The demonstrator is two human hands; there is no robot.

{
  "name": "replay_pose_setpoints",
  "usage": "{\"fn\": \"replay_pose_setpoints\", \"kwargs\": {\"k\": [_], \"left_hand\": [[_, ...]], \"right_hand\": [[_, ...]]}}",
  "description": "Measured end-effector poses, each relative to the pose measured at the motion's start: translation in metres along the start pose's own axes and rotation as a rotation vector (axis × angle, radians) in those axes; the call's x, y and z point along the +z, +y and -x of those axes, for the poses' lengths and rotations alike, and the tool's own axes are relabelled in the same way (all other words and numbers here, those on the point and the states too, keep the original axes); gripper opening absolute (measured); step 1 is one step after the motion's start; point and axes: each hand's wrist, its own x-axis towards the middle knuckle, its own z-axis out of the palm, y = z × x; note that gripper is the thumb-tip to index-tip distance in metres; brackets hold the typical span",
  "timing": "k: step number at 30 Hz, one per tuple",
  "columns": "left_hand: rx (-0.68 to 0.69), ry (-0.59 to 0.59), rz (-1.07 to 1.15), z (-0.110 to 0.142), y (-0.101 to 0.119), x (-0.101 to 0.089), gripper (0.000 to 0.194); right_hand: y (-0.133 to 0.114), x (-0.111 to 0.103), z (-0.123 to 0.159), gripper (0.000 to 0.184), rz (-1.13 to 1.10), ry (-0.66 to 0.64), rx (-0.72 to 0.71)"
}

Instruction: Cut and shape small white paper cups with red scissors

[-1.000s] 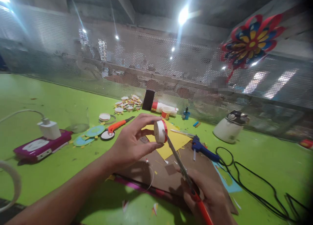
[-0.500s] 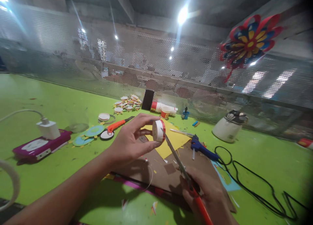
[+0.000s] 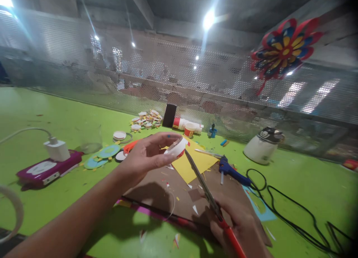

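Note:
Between the thumb and fingers of my left hand (image 3: pixel 145 153) is a short cut-down ring of a white paper cup (image 3: pixel 176 149) with a bit of red on it, tilted. My right hand (image 3: pixel 235 220) grips red-handled scissors (image 3: pixel 205 187), whose blades look closed and point up toward the cup piece. The tip lies close beside its edge; whether they touch I cannot tell. Below both hands lies a brown board (image 3: pixel 156 192) with a yellow paper sheet (image 3: pixel 192 166) and small paper scraps on it.
To the right are a blue glue gun (image 3: pixel 232 170) with a black cable and a white kettle-like jug (image 3: pixel 260 146). A purple power strip (image 3: pixel 50 168) sits left. Behind stand a phone (image 3: pixel 169 115), a paper cup (image 3: pixel 189 130) and several small decorated discs (image 3: pixel 147 120).
My left hand has turned the cup piece, so its side now tips toward me. A white scrap newly lies on the board beneath the scissors. The scissors have barely moved.

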Motion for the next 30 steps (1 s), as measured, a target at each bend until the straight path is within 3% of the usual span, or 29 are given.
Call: {"fn": "replay_pose_setpoints", "kwargs": {"k": [4,10,15,20,26,30], "left_hand": [[-0.014,0.039,0.108,-0.001,0.002,-0.003,0.035],[-0.061,-0.027,0.204,-0.004,0.002,-0.003,0.034],[-0.124,-0.094,0.201,-0.006,0.0,-0.003,0.039],[-0.156,-0.151,0.187,-0.006,-0.004,-0.003,0.04],[-0.154,-0.208,0.2,-0.007,-0.009,-0.005,0.033],[-0.137,-0.213,0.172,-0.007,-0.009,-0.006,0.027]], "right_hand": [[0.002,0.003,0.002,0.015,0.01,-0.003,-0.021],[0.004,0.008,0.005,0.021,-0.014,0.076,-0.054],[-0.003,0.004,0.004,0.02,-0.093,-0.055,0.052],[-0.004,0.0,0.008,0.022,-0.172,-0.098,0.177],[0.0,-0.011,0.004,0.027,-0.205,-0.24,0.192],[-0.01,-0.02,-0.005,0.022,-0.253,-0.25,0.182]]}}
